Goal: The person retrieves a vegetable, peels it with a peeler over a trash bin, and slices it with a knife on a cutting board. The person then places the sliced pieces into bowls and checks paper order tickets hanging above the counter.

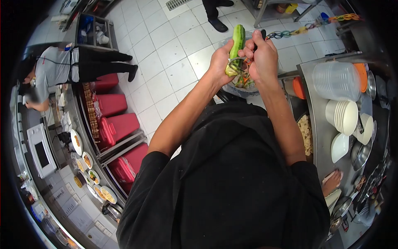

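Near the top centre my left hand (pixel 220 62) is closed around a long green vegetable (pixel 238 41), partly peeled, which points away from me. My right hand (pixel 265 58) is wrapped round the dark handle of a peeler (pixel 237 60), whose head lies against the vegetable's side. A chain of coloured links (pixel 298 30) runs from the handle end toward the upper right. Under both hands is a lined bin (pixel 233 90) with peelings in it.
On the left are a person (pixel 54 66) at a counter, red bins (pixel 112 103) and plates of food (pixel 108 194). To the right, a steel counter (pixel 319 128) bears stacked bowls (pixel 342 117), plastic containers (pixel 336 81) and another person's hand (pixel 331 182). Another person's feet (pixel 217 25) are ahead.
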A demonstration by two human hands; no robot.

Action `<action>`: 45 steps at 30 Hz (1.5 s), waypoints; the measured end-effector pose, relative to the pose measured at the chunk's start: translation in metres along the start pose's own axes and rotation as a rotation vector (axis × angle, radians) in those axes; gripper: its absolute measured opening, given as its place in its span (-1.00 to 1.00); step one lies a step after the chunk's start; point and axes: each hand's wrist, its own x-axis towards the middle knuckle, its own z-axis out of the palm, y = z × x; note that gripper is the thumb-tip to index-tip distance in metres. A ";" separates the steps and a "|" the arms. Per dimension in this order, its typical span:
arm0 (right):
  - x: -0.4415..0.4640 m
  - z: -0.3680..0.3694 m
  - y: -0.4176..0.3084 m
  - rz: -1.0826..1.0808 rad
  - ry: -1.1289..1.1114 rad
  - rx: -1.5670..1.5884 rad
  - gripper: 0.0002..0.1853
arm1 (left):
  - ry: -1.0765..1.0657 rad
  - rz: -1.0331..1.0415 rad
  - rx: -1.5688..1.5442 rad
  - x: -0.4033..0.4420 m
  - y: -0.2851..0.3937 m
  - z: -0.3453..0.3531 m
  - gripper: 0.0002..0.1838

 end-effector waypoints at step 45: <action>-0.009 -0.024 -0.041 -0.068 -0.206 0.009 -0.68 | 0.219 0.098 0.226 0.010 0.007 0.013 -0.59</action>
